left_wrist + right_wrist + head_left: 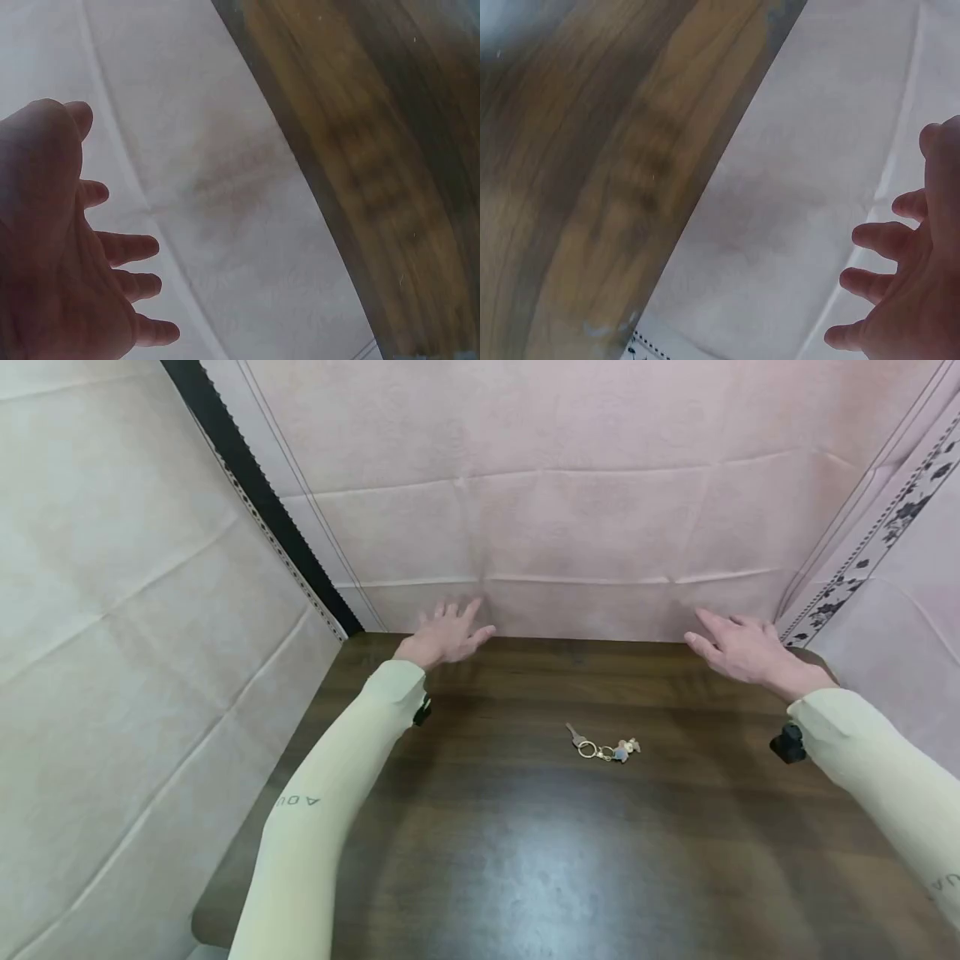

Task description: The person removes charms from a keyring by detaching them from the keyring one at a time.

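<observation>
On the dark wooden table lies a keychain, with a single key at its left end, metal rings in the middle and a small figure charm at its right end. My left hand reaches over the far left part of the table, fingers spread and holding nothing. Over the far right part is my right hand, its fingers also spread and nothing in them. Both hands are well apart from the keychain. In the wrist views, the left palm and right palm face the pale cloth.
A brown wooden table fills the lower middle of the head view. Pale creased cloth hangs behind its far edge, with more cloth at the left and right. A black strip runs down the left corner.
</observation>
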Demonstrator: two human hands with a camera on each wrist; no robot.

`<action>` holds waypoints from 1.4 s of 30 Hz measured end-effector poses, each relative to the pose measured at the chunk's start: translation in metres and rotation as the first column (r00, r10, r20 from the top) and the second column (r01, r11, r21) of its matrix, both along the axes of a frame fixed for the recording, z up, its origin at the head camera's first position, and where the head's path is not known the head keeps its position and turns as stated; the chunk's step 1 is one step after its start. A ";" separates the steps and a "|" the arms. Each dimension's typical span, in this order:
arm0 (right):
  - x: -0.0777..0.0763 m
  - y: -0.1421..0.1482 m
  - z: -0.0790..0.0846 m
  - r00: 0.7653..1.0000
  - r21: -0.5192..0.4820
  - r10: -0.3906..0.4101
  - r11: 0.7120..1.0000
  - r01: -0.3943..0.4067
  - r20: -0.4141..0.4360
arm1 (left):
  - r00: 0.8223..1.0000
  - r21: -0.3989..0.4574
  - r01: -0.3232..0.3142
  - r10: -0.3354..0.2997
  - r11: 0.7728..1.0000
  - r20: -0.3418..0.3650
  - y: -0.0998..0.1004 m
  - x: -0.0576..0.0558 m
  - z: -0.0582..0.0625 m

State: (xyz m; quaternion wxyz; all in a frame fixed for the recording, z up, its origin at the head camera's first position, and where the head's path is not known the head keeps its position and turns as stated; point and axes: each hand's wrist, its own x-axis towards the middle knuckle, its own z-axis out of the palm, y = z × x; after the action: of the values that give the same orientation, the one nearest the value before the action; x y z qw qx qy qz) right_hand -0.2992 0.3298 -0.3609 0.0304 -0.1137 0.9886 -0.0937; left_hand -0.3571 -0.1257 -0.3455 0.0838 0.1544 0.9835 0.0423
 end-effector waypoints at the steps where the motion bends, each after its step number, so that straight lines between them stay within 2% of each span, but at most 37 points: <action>1: 0.000 -0.002 -0.002 1.000 -0.007 0.003 1.000 -0.003 -0.004 | 1.000 0.001 0.002 -0.002 1.000 -0.001 0.002 0.000 -0.001; 11: 0.003 -0.018 -0.015 1.000 -0.052 0.013 0.999 -0.015 -0.026 | 1.000 0.061 0.026 -0.026 0.998 0.004 0.022 0.003 -0.010; 19: 0.008 -0.032 -0.028 0.997 -0.067 0.048 0.996 -0.052 -0.066 | 0.999 0.058 0.042 -0.043 0.997 0.014 0.025 0.009 -0.026; 26: 0.010 -0.049 -0.038 0.991 -0.130 0.069 0.988 -0.084 -0.112 | 0.998 0.094 0.059 -0.057 0.994 -0.019 0.032 0.012 -0.033; 36: 0.020 -0.067 -0.058 0.994 -0.233 0.074 0.968 -0.092 -0.084 | 0.997 0.199 0.068 -0.071 0.978 0.007 0.044 0.015 -0.046; 42: 0.031 -0.070 -0.072 0.997 -0.293 0.070 0.953 -0.078 -0.040 | 0.996 0.195 0.078 -0.083 0.978 0.017 0.052 0.020 -0.054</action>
State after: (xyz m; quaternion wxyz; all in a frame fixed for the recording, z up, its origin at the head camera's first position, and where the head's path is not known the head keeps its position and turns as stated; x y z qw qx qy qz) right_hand -0.2679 0.2597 -0.4327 0.0023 -0.1553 0.9590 -0.2369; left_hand -0.3371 -0.0736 -0.3994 0.0824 0.2009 0.9665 0.1366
